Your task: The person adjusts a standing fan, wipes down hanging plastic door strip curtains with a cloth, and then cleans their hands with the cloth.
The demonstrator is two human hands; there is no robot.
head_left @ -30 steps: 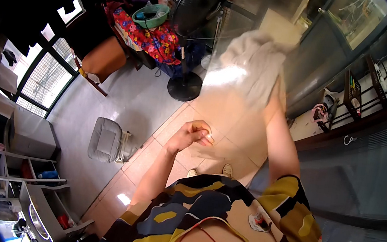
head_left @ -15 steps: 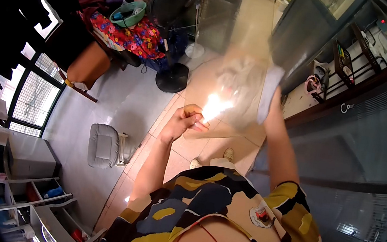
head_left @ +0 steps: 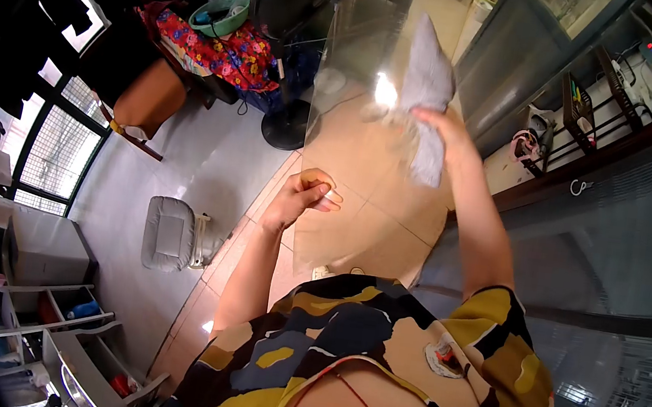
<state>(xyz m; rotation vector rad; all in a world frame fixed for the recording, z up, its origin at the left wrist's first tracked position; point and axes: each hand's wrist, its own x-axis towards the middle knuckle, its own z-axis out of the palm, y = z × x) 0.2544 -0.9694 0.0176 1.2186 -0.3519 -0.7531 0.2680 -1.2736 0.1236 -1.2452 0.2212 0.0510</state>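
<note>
In front of me stands a clear glass door (head_left: 354, 239), its left edge running down beside my left hand. My left hand (head_left: 298, 200) is closed at that edge, with the fingers curled around it. A small whitish bit shows at the fingertips, too small to name. My right hand (head_left: 450, 133) holds a light grey cloth (head_left: 429, 70) against the upper part of the glass, with the thumb across the middle of the cloth. The cloth's ends spread above and below the hand. A bright light reflection shows just left of the cloth.
A black standing fan (head_left: 290, 128) is behind the glass edge, near a floral-covered chair (head_left: 214, 51) bearing a green basin (head_left: 220, 16). A grey padded stool (head_left: 169, 235) stands on the floor at left. Dark shelving (head_left: 578, 108) lines the right.
My right hand has moved up and left with the cloth, which now shows flat and sharp. The light reflection has shifted upward on the glass. My left hand stays closed at nearly the same spot.
</note>
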